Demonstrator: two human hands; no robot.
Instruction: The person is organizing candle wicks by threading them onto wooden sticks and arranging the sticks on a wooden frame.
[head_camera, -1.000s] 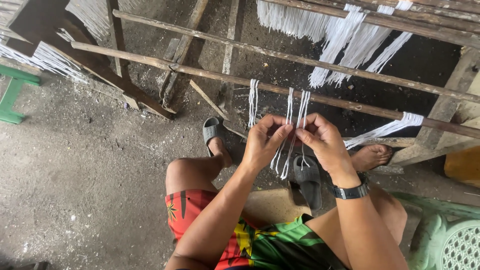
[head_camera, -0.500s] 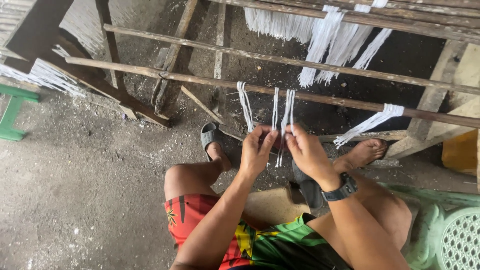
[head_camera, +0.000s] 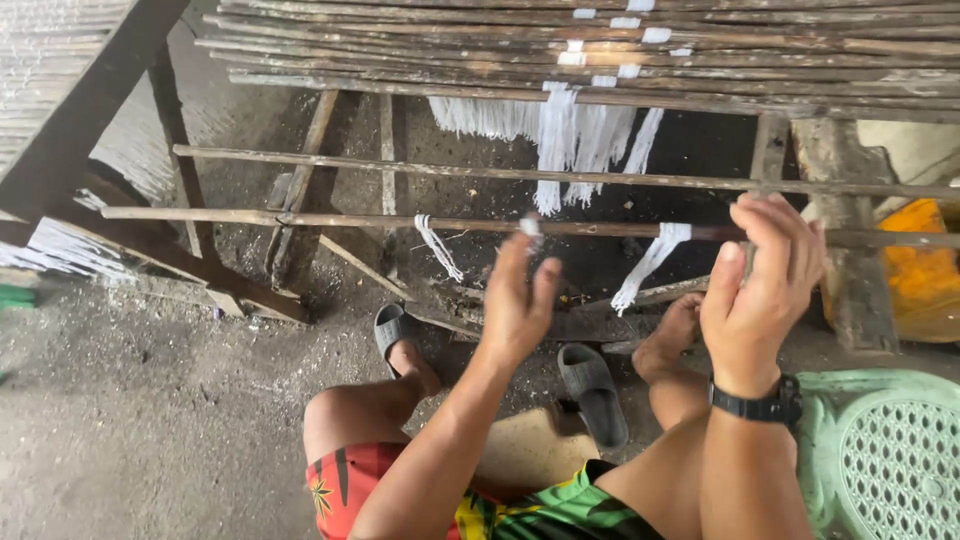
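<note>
**A:** What is the frame made of?

**B:** Rough, weathered wooden poles. The landmark is 1 thin horizontal pole (head_camera: 300, 218) crossing the middle of the view. White fibrous strands, flat and slightly frayed, are tied to it: 1 short knotted strand (head_camera: 437, 245) hangs left of centre, and another strand (head_camera: 648, 262) hangs further right along the same pole. Above the pole, a thicker bunch of white strands (head_camera: 560, 140) drops from a stack of closely packed slats.

**A:** Where are the hands?

**B:** Both are raised just in front of the pole. The left hand (head_camera: 518, 300) sits between the 2 hanging strands, its fingertips level with the pole; a small white tuft (head_camera: 530, 226) shows at the tips, blurred. The right hand (head_camera: 762, 285) is further right, past the second strand, its fingers overlapping the pole.

**A:** And each grip?

**B:** The left grip is released, fingers straight and spread. Whether it touches the tuft I cannot tell. The right grip is loosely curled, holding nothing visible. A black wristwatch (head_camera: 758, 404) circles that wrist.

**A:** Below the pole?

**B:** Bare feet, 2 grey rubber sandals (head_camera: 592, 392) on gritty concrete, and a pale green perforated plastic stool (head_camera: 885, 460).
</note>
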